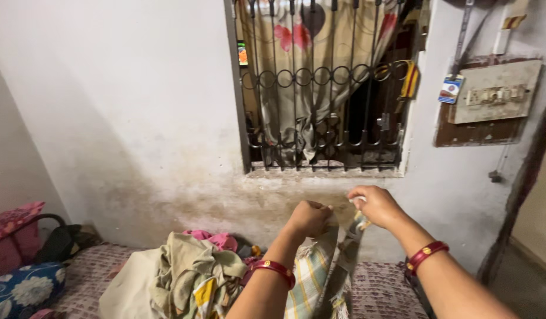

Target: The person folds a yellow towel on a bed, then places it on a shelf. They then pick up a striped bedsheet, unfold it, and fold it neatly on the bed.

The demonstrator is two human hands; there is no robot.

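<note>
Both hands, left hand (308, 217) and right hand (376, 205), pinched the top edge of a checked cloth (311, 274), held hanging above the bed (382, 289). Apparently mid-fold; the corners needed bringing together. A heap of clothes (184, 274) lay beside it.

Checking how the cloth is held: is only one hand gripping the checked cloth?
No, both the left hand and the right hand pinch the top edge of the checked cloth, holding it up.
</note>
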